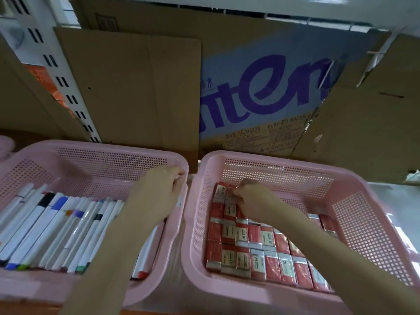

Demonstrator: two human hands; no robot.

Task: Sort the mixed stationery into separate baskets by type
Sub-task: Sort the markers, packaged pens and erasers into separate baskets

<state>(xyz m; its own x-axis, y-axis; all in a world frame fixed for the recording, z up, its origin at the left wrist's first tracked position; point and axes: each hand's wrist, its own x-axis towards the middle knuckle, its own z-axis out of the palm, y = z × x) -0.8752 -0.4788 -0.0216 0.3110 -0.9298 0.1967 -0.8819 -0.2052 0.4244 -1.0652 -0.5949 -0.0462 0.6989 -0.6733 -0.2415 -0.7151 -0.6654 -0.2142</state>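
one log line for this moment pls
left hand grips left basket rim | right hand pinches red eraser box in right basket | markers in left basket

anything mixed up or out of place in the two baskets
Nothing stands out. The left basket holds only markers, lying side by side; the right basket holds only red eraser packs in tidy rows.

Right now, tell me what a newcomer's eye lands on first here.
Two pink perforated plastic baskets sit side by side: the left basket holds white markers, the right basket rows of red wrapped erasers. The right hand reaches into the erasers; the left hand grips the left basket's rim.
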